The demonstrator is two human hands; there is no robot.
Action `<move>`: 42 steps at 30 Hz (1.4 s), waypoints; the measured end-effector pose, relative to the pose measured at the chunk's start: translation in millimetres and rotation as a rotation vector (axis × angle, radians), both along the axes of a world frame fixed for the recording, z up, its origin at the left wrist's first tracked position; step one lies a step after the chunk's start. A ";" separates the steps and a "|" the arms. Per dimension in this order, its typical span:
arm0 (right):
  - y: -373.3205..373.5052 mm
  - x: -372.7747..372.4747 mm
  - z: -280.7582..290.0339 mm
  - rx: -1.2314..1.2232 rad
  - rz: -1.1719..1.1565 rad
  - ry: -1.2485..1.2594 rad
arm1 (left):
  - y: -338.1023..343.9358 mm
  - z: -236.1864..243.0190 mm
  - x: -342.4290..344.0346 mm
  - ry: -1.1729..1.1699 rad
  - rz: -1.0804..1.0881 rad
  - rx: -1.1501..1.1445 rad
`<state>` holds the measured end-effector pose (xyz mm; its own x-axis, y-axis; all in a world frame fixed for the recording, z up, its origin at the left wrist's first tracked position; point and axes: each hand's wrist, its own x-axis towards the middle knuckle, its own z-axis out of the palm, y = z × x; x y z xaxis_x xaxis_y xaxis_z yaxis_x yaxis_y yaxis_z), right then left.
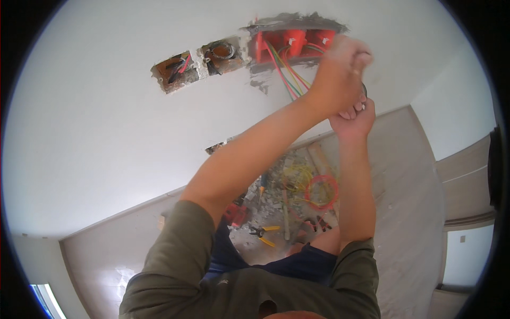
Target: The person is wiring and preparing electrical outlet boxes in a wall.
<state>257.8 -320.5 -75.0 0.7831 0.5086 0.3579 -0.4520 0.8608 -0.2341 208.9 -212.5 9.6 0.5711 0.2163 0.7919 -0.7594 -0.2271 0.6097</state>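
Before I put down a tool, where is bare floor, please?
Mostly bare floor lies right of the right forearm, up to the wall; another patch lies between the left sleeve and that wall. It is crowded left of that forearm: rubble, yellow-handled pliers, a yellow wire coil, a red wire coil.

On my feed I count two hands [342, 74] [355, 123], two upper wall holes [175, 73] [222, 56], one pair of pliers [262, 232], one red coil [336, 192] and one yellow coil [297, 174]. I can't number the wires [272, 52] surely.
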 end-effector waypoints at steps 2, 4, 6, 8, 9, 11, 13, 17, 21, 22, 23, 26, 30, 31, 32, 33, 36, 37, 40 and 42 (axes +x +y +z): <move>-12.4 -8.7 11.1 -0.103 -0.144 0.059 | 6.1 0.5 10.7 -0.175 0.116 0.211; -13.2 -22.3 27.3 -0.217 -0.287 0.111 | 18.7 -10.0 12.4 -0.342 0.319 0.659; -23.0 -24.3 37.7 -0.316 -0.461 0.001 | 20.1 -14.2 12.1 -0.321 0.332 0.705; -33.2 -23.5 39.2 -0.335 -0.452 -0.120 | 19.3 -15.6 13.4 -0.157 0.340 0.866; -31.1 -30.0 47.5 -0.430 -0.602 -0.135 | 19.4 -15.3 14.5 -0.156 0.342 0.859; -31.0 -37.2 55.6 -0.561 -0.837 -0.185 | 19.4 -12.7 16.0 -0.150 0.304 0.934; -30.9 -46.4 62.3 -0.630 -0.967 -0.306 | 23.0 -13.7 11.8 -0.146 0.290 0.953; -40.8 -67.9 77.8 -0.860 -1.484 -0.686 | 26.7 -14.1 -29.5 -0.362 0.337 0.601; -37.1 -100.6 79.0 -1.182 -1.647 -1.157 | 39.3 -33.4 -108.1 0.124 -0.363 0.051; -21.8 -102.3 68.1 -1.116 -1.583 -1.436 | 40.3 -46.3 -123.8 0.137 -0.475 -0.203; -4.4 -112.5 65.6 -1.126 -1.426 -1.712 | 42.8 -57.0 -131.3 0.137 -0.598 -0.464; 45.1 -136.8 35.0 -1.121 -1.151 -1.675 | 74.6 -90.0 -143.3 0.387 -0.429 -0.410; 56.9 -127.4 17.6 -1.171 -1.224 -1.532 | 110.9 -130.1 -165.7 0.478 -0.425 -0.749; 53.4 -116.7 16.6 -1.208 -1.384 -1.430 | 118.6 -134.0 -170.6 0.491 -0.406 -0.771; 51.2 -109.8 20.2 -1.322 -1.381 -1.313 | 124.6 -137.1 -174.6 0.497 -0.415 -0.762; 50.8 -103.1 23.4 -1.424 -1.371 -1.191 | 131.0 -138.6 -179.2 0.568 -0.413 -0.716; 54.5 -80.3 12.0 -1.356 -0.887 -0.603 | 133.4 -126.7 -172.0 0.621 -0.455 -0.568; 52.0 -77.7 12.3 -1.213 -0.726 -0.331 | 130.7 -119.4 -166.7 0.682 -0.428 -0.521; 47.6 -65.3 16.7 -1.064 -0.295 -0.038 | 124.7 -101.8 -141.7 0.745 -0.392 -0.489; 56.1 -61.7 12.9 -1.044 -0.175 -0.061 | 120.7 -85.2 -119.1 0.742 -0.384 -0.502</move>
<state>196.1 -264.4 -62.1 0.8708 0.4682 -0.1502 -0.3037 0.2719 -0.9132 89.8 -91.8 -75.6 0.9898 0.1250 0.0689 -0.1112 0.3728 0.9212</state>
